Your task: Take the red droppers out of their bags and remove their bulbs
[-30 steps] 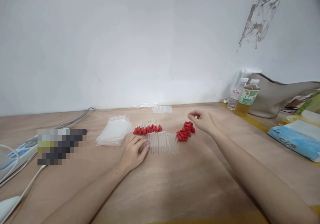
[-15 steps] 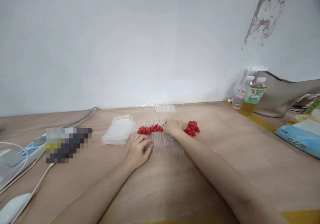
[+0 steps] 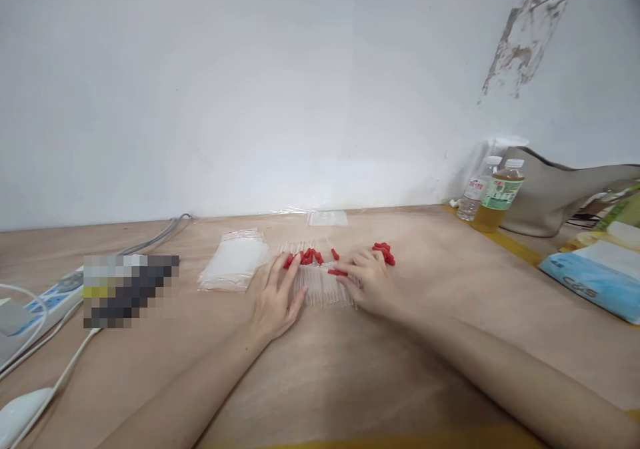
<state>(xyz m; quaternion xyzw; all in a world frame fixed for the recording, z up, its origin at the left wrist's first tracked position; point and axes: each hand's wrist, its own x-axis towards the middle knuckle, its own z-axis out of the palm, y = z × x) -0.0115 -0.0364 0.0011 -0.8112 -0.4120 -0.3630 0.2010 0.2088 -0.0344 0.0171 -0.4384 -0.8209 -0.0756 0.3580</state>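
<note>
A row of thin clear tubes lies on the wooden table, crossed at the top by red rubber bulbs with clear stems pointing away. They look like droppers. My left hand lies at the row's left end, fingers apart, the fingertips against the leftmost red bulbs. At the right end my right hand is curled, with one red bulb lying sideways at its fingertips. Beyond that hand is a small heap of red bulbs, partly hidden by it.
Clear zip bags are stacked left of the row, with another flat bag near the wall. A power strip and cables are at the left. Two bottles and a blue tissue pack stand or lie at the right.
My right hand has moved back and right, from over the bulbs to the row's right end. Fewer bulbs show in the row. My left fingers have stretched out onto the bulbs.
</note>
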